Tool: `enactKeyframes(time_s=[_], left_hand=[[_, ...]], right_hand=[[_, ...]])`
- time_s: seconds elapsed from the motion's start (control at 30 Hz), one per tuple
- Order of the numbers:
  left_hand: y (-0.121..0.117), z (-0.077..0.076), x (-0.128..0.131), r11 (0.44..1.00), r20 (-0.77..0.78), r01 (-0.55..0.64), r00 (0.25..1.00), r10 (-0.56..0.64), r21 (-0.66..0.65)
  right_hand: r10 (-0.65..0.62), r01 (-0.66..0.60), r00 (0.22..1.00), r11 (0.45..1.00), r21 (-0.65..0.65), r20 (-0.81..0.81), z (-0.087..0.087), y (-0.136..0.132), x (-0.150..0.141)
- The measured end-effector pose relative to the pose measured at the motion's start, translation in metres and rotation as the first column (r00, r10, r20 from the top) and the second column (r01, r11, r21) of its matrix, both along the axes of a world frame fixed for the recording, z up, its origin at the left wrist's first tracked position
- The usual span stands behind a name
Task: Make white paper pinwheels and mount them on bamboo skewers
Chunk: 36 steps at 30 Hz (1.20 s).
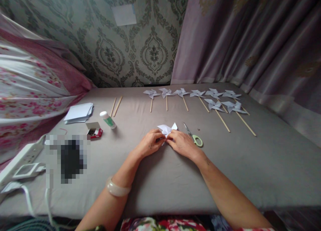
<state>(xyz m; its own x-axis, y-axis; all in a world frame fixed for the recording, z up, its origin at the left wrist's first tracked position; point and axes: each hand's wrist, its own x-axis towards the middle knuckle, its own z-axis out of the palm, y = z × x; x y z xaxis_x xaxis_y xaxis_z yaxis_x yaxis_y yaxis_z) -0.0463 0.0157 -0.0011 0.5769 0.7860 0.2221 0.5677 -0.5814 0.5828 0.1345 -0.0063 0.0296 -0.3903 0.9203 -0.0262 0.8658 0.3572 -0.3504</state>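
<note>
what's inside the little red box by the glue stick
The red box is open, and small dark bits show in it, too small to identify. Anything beneath them is covered, so the bottom can't be seen.

Single head-worn view from above the table (250, 170), facing forward and down.

The grey cloth (255, 170) offers passage at lower right. Scissors (198, 140) obstruct right of centre; an upright glue stick (108, 120), left.

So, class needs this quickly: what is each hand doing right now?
Left hand: closed, fingers pinching the folded white paper.
Right hand: closed, fingers on the same paper, close beside the left's.
</note>
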Motion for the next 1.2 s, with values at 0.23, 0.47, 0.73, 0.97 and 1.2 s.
enactKeyframes(time_s=[0.23, 0.47, 0.73, 0.97, 1.2], left_hand=[[0.000, 0.000, 0.003, 0.998, 0.040, -0.037, 0.998, 0.039, -0.042], [0.001, 0.000, -0.002, 0.993, -0.083, -0.066, 0.994, 0.075, 0.100], [-0.002, -0.001, 0.001, 0.993, -0.197, -0.001, 0.980, 0.024, 0.115], [-0.002, 0.001, 0.002, 0.994, -0.205, -0.001, 0.978, 0.023, 0.108], [-0.002, -0.002, 0.006, 0.988, -0.198, -0.014, 0.979, 0.044, 0.152]], right_hand=[[-0.048, 0.047, 0.999, 0.996, -0.072, -0.015, 0.000, 0.001, 0.002], [-0.105, 0.102, 0.994, 0.991, -0.084, -0.031, 0.000, -0.001, 0.005], [-0.194, 0.195, 0.981, 0.973, -0.122, 0.021, -0.002, 0.002, 0.006], [-0.257, 0.263, 0.963, 0.960, -0.096, 0.076, -0.008, 0.005, 0.005], [-0.348, 0.355, 0.933, 0.932, -0.080, 0.091, -0.010, 0.007, 0.002]])
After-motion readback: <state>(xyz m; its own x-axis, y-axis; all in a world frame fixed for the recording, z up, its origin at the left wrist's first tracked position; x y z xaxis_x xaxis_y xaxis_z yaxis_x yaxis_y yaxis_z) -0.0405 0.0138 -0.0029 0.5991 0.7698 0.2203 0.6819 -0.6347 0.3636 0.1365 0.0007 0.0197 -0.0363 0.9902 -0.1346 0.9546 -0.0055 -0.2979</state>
